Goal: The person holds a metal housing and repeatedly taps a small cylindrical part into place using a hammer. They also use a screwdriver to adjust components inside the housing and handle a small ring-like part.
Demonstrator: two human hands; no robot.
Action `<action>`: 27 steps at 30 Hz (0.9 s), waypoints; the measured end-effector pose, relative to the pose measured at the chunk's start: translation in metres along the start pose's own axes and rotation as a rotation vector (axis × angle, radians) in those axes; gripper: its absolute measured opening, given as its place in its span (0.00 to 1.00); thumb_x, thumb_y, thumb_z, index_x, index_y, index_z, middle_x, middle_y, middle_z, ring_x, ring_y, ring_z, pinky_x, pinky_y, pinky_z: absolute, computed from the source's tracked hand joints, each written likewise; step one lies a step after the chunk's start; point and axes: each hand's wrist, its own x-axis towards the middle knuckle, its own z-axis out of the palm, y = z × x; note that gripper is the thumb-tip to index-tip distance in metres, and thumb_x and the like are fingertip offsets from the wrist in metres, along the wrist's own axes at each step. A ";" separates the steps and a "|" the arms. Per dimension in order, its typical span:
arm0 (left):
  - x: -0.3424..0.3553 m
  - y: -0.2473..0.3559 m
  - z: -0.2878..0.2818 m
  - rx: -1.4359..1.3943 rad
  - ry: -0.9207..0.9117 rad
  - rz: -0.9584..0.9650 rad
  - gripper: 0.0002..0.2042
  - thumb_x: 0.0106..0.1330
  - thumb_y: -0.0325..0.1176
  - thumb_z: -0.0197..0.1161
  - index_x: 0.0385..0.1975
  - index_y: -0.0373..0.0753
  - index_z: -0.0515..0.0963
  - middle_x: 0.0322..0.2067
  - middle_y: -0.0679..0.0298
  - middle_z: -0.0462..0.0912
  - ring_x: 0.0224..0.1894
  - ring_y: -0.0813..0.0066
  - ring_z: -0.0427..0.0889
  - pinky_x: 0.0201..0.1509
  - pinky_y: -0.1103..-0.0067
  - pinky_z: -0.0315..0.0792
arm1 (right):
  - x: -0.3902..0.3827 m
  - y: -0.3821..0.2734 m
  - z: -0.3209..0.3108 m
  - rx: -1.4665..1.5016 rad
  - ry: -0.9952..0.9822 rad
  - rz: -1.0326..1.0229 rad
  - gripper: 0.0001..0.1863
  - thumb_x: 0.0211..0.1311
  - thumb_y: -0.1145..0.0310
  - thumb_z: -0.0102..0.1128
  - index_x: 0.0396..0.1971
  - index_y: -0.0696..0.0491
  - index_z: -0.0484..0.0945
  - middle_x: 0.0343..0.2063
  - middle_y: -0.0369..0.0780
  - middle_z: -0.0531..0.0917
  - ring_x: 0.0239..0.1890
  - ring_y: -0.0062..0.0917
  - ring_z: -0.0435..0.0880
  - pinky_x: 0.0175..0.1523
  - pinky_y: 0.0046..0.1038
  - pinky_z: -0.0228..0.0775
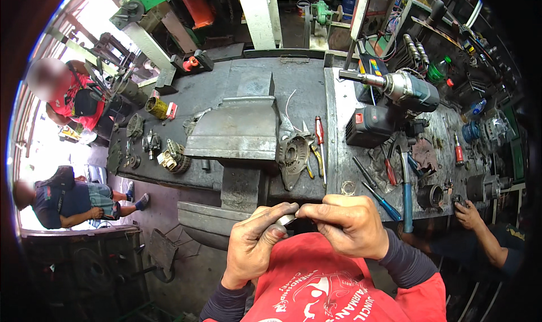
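In front of my chest my left hand pinches a small whitish piece between thumb and fingers; its kind is too small to tell. My right hand is closed, its thumb and fingertips meeting at the far end of that piece. Whatever lies inside the right pinch is hidden. Just beyond both hands stands a large grey bench vise. Right of its jaws lies a round metal alternator housing, with yellow-handled pliers and a red-handled screwdriver beside it.
A cordless impact wrench stands on the bench's right part, among screwdrivers, a blue-handled tool and motor parts. Metal parts lie left of the vise. A co-worker's hand reaches in at right. Two people are at the left.
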 end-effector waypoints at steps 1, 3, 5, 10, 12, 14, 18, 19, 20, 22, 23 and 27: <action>0.001 -0.001 -0.001 0.008 -0.012 0.012 0.16 0.75 0.30 0.63 0.59 0.32 0.81 0.49 0.54 0.87 0.45 0.75 0.84 0.47 0.80 0.79 | 0.003 0.002 -0.004 0.031 -0.032 0.002 0.24 0.46 0.84 0.63 0.46 0.51 0.89 0.21 0.40 0.78 0.21 0.34 0.81 0.28 0.34 0.72; 0.003 -0.002 -0.002 0.024 -0.027 0.049 0.17 0.75 0.32 0.64 0.59 0.32 0.82 0.48 0.55 0.88 0.43 0.75 0.83 0.46 0.81 0.78 | 0.009 0.006 -0.011 0.085 -0.106 -0.006 0.22 0.48 0.84 0.62 0.44 0.52 0.89 0.22 0.41 0.81 0.23 0.34 0.83 0.29 0.33 0.73; 0.004 -0.003 -0.002 0.008 -0.025 0.032 0.19 0.76 0.38 0.64 0.58 0.30 0.82 0.45 0.58 0.87 0.38 0.78 0.82 0.39 0.84 0.74 | 0.017 0.011 -0.016 0.098 -0.189 -0.017 0.19 0.51 0.79 0.63 0.45 0.52 0.88 0.25 0.42 0.84 0.27 0.37 0.85 0.32 0.35 0.76; 0.003 -0.001 -0.003 -0.168 -0.011 -0.093 0.19 0.78 0.37 0.62 0.58 0.29 0.81 0.44 0.58 0.88 0.38 0.80 0.82 0.40 0.85 0.75 | 0.031 0.014 -0.019 0.208 -0.263 -0.001 0.17 0.55 0.76 0.64 0.46 0.52 0.88 0.28 0.42 0.86 0.29 0.40 0.87 0.33 0.37 0.78; 0.001 0.001 -0.002 -0.271 0.035 -0.185 0.16 0.78 0.32 0.60 0.58 0.30 0.82 0.46 0.58 0.89 0.41 0.80 0.83 0.45 0.82 0.78 | 0.030 0.011 -0.017 0.128 -0.227 -0.035 0.16 0.56 0.74 0.67 0.46 0.51 0.88 0.27 0.41 0.85 0.27 0.38 0.86 0.32 0.36 0.77; 0.001 0.001 0.000 -0.281 0.062 -0.197 0.16 0.79 0.33 0.60 0.58 0.30 0.82 0.46 0.59 0.89 0.40 0.81 0.83 0.45 0.82 0.78 | 0.028 0.007 -0.015 0.052 -0.190 -0.044 0.15 0.57 0.71 0.71 0.46 0.51 0.88 0.25 0.40 0.84 0.25 0.37 0.85 0.30 0.36 0.76; 0.002 -0.001 0.003 -0.314 0.097 -0.175 0.16 0.80 0.33 0.59 0.58 0.29 0.82 0.46 0.60 0.89 0.39 0.81 0.83 0.45 0.82 0.79 | 0.020 0.001 -0.004 -0.082 -0.060 -0.083 0.15 0.55 0.65 0.77 0.43 0.48 0.89 0.20 0.36 0.79 0.20 0.31 0.81 0.26 0.34 0.71; 0.002 -0.001 0.003 -0.317 0.099 -0.171 0.16 0.80 0.34 0.59 0.58 0.29 0.82 0.47 0.60 0.89 0.40 0.81 0.83 0.45 0.82 0.79 | 0.019 0.001 -0.001 -0.086 -0.025 -0.097 0.15 0.55 0.65 0.78 0.43 0.47 0.89 0.20 0.36 0.78 0.19 0.31 0.80 0.25 0.33 0.70; 0.003 -0.002 0.004 -0.323 0.103 -0.163 0.16 0.80 0.34 0.59 0.58 0.29 0.81 0.47 0.59 0.89 0.40 0.81 0.83 0.45 0.82 0.79 | 0.017 0.001 0.003 -0.089 0.011 -0.099 0.15 0.55 0.64 0.78 0.43 0.47 0.89 0.20 0.35 0.78 0.18 0.30 0.79 0.25 0.33 0.69; 0.003 -0.002 0.004 -0.323 0.111 -0.160 0.17 0.80 0.34 0.59 0.58 0.28 0.81 0.47 0.59 0.89 0.40 0.81 0.83 0.46 0.82 0.79 | 0.016 0.002 0.011 -0.142 0.095 -0.135 0.15 0.53 0.63 0.79 0.41 0.46 0.88 0.17 0.32 0.75 0.16 0.26 0.75 0.24 0.30 0.63; 0.003 -0.002 0.004 -0.318 0.115 -0.162 0.17 0.80 0.34 0.59 0.58 0.28 0.81 0.47 0.59 0.89 0.41 0.81 0.84 0.46 0.82 0.79 | 0.015 0.002 0.014 -0.154 0.128 -0.138 0.15 0.52 0.63 0.79 0.41 0.46 0.88 0.17 0.32 0.75 0.16 0.26 0.74 0.24 0.29 0.61; 0.004 -0.001 0.004 -0.339 0.140 -0.181 0.18 0.80 0.35 0.58 0.58 0.27 0.81 0.48 0.57 0.89 0.45 0.78 0.85 0.50 0.82 0.79 | 0.012 0.002 0.026 -0.189 0.221 -0.161 0.14 0.51 0.65 0.80 0.39 0.47 0.87 0.16 0.31 0.72 0.15 0.23 0.72 0.24 0.28 0.57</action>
